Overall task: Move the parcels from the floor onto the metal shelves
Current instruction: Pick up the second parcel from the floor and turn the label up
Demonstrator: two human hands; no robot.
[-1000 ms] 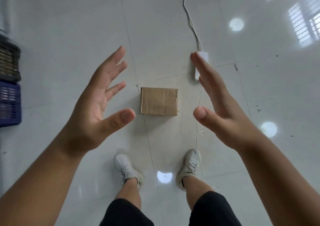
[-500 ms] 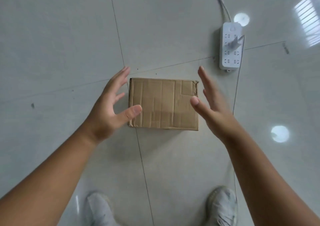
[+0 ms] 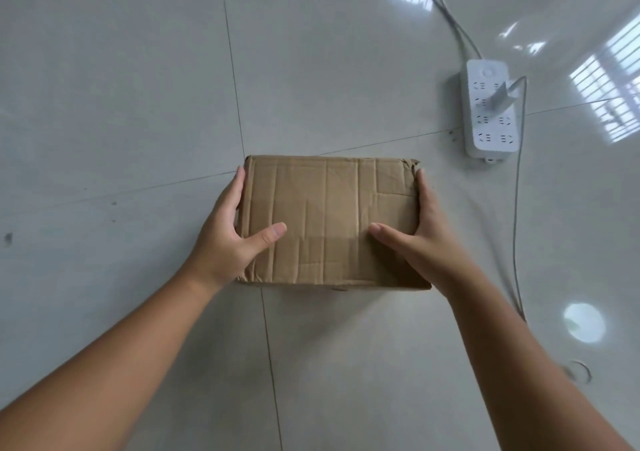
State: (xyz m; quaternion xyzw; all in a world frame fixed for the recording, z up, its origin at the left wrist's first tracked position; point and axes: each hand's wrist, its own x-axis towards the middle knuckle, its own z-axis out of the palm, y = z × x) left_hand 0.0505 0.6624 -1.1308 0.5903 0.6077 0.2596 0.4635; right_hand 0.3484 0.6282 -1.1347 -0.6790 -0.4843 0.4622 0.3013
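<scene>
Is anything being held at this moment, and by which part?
The flat brown cardboard parcel, gripped by its two short sides: left hand and right hand, thumbs on top.

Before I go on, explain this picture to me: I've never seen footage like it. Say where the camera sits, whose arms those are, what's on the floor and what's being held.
No machine here: a person wears a wide-angle camera on the head, looking down, so the arms reaching in from the bottom are their own. The left hand and right hand clasp opposite sides of a cardboard box, thumbs on top. Whether it has left the tiled floor I cannot tell. On the floor at upper right lies a white power strip with a plug in it and a cable trailing past the right arm. No shelves show.
</scene>
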